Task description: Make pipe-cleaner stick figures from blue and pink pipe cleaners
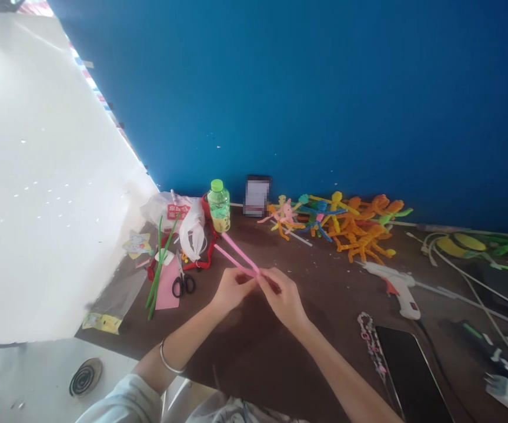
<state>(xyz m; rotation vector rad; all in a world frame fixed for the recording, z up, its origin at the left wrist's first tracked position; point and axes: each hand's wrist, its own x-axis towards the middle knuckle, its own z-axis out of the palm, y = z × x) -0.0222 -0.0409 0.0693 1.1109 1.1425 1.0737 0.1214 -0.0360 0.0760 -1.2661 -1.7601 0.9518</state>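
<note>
A pink pipe cleaner (240, 255) is bent into a narrow V near the middle of the frame, its two arms running toward the upper left from where the hands meet. The left hand (231, 291), with a metal bangle (168, 358) on its wrist, and the right hand (284, 299) are both nearly closed, their fingertips pinching the pipe cleaner at the point of the V. Both forearms reach in from the bottom of the frame over a brown desk (254, 364). Just beyond the V's tips stand a green-capped plastic bottle (217, 205) and a white plastic bag (183, 217), with a tangled red pipe cleaner (210, 252) lying against the bag. To the left are green pipe cleaners (159, 270), a pink paper sheet (167, 291), black-handled scissors (182, 283) and a transparent plastic sleeve (117, 296). A heap of colourful pipe-cleaner figures (342, 226) lies toward the blue wall (324, 100), beside an upright phone (257, 195) with a blurred screen. A white hot glue gun (395, 288) lies right of the hands, and a dark tablet or phone (413, 376) sits at the lower right. A white board (46, 176) fills the left of the frame.
</note>
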